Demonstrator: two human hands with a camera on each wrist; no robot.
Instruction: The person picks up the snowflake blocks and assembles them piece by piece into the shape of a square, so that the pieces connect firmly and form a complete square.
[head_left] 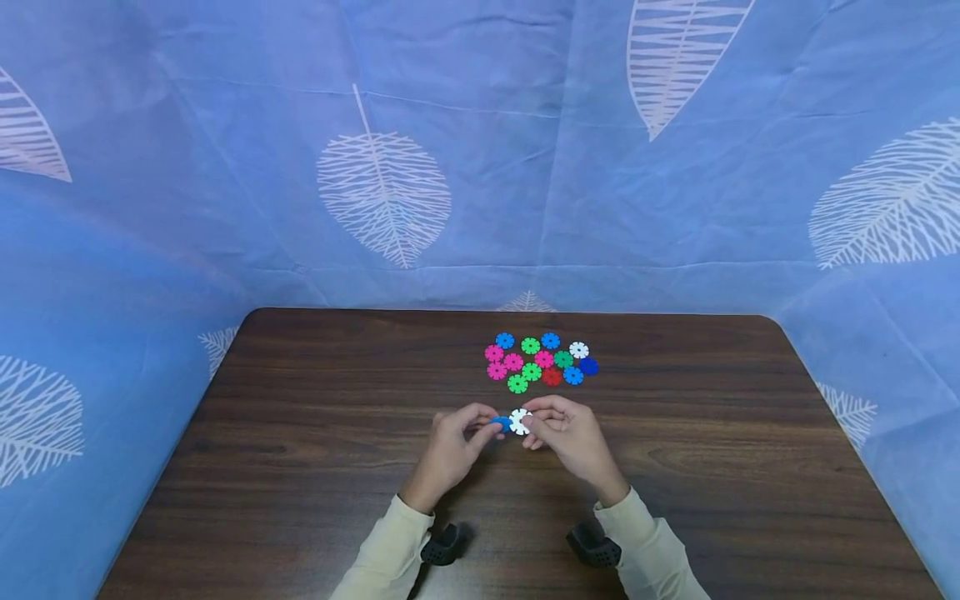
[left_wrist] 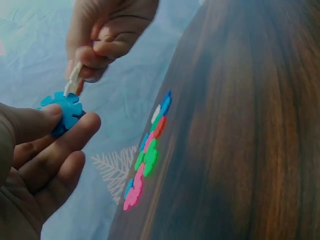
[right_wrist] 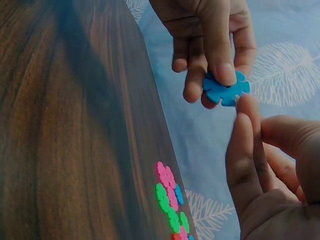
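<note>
Contact, rim to rim, over the table (head_left: 300, 467): blue disc (left_wrist: 69, 106) pinched in left hand (head_left: 452, 444); white disc (head_left: 517, 422) to its right, pinched in right hand (head_left: 572, 437); white's face stands crosswise to blue's.

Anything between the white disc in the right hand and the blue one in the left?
Nothing visible. The white disc in the right hand appears to meet the edge of the blue disc in the left hand; the loose discs lie beyond both hands.
</note>
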